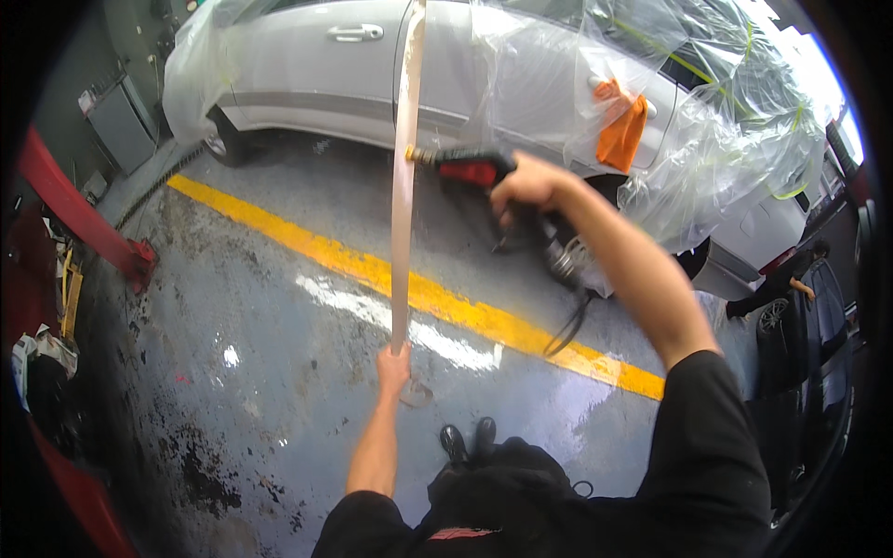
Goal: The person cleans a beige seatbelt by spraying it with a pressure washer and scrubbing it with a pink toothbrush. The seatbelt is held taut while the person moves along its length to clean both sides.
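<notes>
A silver car (288,70) partly under clear plastic sheeting (693,158) spans the top, an orange cloth (621,130) hanging at upper right. A yellow stripe (279,232) crosses the floor (251,372) mid-frame; a red post (79,209) stands at left.

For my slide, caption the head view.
Left hand gripping a long strip, right hand a tool, near a plastic-draped car.

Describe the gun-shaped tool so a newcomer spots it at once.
Start at the silver car partly draped in clear plastic. In front of it, the left hand holds a long pale strip; just right of that strip, the right hand grips the tool. Its black-and-red body and brass-coloured tip set it apart from the plain strip.
</notes>
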Demonstrator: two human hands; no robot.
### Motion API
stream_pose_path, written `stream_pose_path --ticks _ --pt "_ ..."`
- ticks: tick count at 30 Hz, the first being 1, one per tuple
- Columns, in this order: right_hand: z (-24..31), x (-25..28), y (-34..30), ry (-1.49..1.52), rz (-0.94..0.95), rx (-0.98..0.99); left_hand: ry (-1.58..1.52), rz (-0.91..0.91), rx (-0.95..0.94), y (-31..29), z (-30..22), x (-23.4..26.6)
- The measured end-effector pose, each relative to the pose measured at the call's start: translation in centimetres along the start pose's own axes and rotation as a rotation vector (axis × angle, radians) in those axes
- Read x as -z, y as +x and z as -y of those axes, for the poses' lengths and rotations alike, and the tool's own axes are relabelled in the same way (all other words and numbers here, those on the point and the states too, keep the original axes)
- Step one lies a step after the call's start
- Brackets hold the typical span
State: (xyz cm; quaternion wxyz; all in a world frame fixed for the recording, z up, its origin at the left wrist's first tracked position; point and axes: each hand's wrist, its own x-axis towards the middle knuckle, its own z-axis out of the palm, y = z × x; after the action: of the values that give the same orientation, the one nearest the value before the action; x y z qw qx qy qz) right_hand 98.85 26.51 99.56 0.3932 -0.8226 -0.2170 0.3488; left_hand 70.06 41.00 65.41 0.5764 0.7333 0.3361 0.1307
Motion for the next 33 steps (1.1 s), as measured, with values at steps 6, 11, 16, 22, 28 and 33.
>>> stream_pose_path --ticks 6,11,16,22,28,33 --pt "-7.8 -5.2 7.3 0.355 0.248 0.04 0.044 -0.005 -0.064 -0.5 0.2 -0.4" --pt "-7.6 -5.9 11.6 0.399 0.471 0.034 0.047 0.039 0.035 -1.9 -1.3 -0.5" --pt "-8.5 -4.9 16.9 0.518 0.508 0.058 0.084 0.09 0.078 -1.7 -1.7 -1.7" --pt "-9.8 -4.2 17.8 0.618 0.536 0.103 0.18 0.046 0.181 1.2 0.7 -2.3" --pt "-12.8 -2.7 16.9 0.562 0.472 0.266 0.583 0.253 -0.045 10.1 4.9 -1.7" --pt "-12.5 -1.1 15.7 0.533 0.505 0.271 0.32 0.228 -0.122 26.6 -2.4 0.6"
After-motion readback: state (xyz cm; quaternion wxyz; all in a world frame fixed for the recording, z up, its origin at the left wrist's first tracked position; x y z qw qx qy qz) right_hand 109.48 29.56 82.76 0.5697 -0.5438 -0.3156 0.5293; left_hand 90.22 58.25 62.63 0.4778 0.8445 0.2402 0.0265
